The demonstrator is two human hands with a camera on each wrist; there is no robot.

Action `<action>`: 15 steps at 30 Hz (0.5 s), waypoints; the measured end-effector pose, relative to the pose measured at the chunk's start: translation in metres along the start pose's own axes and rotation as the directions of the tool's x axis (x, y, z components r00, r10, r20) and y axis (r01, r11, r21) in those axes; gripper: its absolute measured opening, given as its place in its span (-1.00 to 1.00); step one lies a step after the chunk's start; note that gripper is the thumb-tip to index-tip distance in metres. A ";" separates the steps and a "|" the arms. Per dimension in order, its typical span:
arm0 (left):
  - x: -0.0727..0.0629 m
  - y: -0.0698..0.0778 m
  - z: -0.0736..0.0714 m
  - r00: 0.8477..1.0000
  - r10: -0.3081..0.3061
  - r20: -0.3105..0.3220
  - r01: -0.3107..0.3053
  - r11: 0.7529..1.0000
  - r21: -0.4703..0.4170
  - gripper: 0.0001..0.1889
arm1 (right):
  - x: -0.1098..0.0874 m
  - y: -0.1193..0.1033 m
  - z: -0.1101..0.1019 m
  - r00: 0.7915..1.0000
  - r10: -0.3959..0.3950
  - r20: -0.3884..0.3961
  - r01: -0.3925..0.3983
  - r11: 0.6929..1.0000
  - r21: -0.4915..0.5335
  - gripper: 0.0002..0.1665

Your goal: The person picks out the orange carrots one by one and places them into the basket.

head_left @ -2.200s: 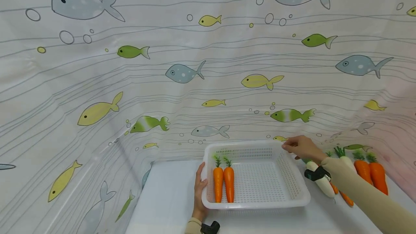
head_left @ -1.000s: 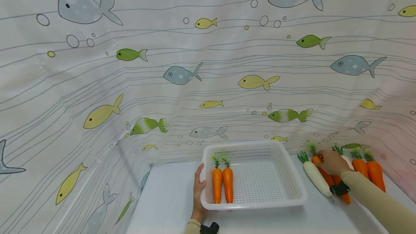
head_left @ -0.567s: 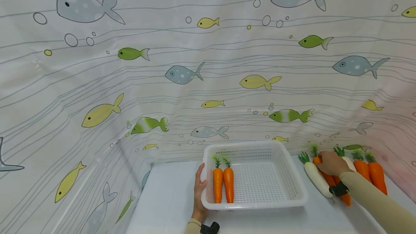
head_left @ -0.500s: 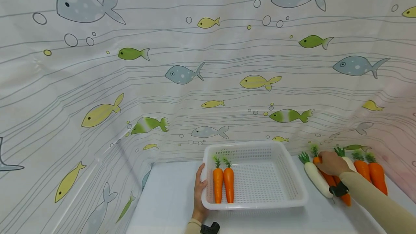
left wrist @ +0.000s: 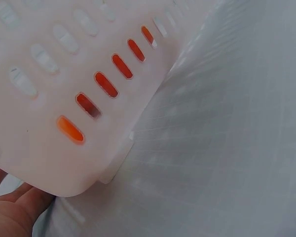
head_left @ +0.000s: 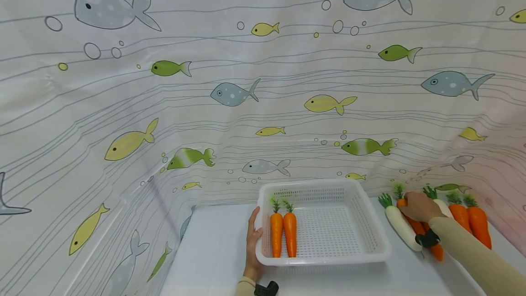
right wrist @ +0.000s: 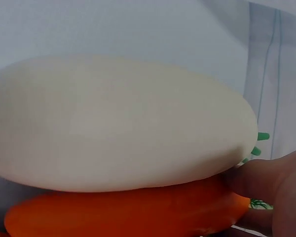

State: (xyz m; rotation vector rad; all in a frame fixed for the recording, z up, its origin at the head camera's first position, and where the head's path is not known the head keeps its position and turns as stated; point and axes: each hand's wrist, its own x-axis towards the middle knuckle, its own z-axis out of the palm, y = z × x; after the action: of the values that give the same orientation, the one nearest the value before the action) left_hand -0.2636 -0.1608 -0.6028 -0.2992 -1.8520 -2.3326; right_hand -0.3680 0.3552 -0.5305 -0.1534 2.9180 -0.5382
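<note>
A white plastic basket stands on the table, with two orange carrots side by side at its left end. My left hand holds the basket's left side; in the left wrist view its fingers are at the basket's lower edge. To the right of the basket, my right hand pinches an orange carrot near its leafy top, thumb on the near side. A white radish with green leaves lies just left of that carrot and fills much of the right wrist view.
Beyond my right hand lie another white radish, partly hidden, and two thick carrots. One more carrot tip shows below the right wrist. A fish-patterned sheet hangs behind and beside the white table.
My right hand has left the basket's right rim and moved right onto the carrot beside the white radish, staying there over the last second. The left hand keeps its place on the basket.
</note>
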 end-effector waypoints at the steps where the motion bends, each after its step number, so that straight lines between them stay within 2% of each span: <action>1: 0.000 0.000 0.000 1.000 0.000 -0.002 0.000 1.000 0.001 -0.27 | 0.001 0.001 0.001 1.000 0.002 0.000 -0.002 1.000 0.001 -0.54; 7: 0.000 0.000 0.000 1.000 -0.003 -0.012 0.003 1.000 0.009 -0.27 | 0.002 0.000 0.004 1.000 0.016 -0.018 -0.016 1.000 -0.017 -0.52; 15: 0.000 -0.001 0.001 1.000 0.003 -0.015 -0.003 1.000 0.015 -0.27 | 0.005 0.003 0.007 0.999 -0.007 -0.039 0.006 1.000 -0.018 -0.44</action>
State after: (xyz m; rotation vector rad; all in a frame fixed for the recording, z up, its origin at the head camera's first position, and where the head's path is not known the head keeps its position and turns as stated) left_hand -0.2639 -0.1600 -0.6036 -0.2817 -1.8598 -2.3117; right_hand -0.3717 0.3547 -0.5386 -0.1571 2.9620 -0.5215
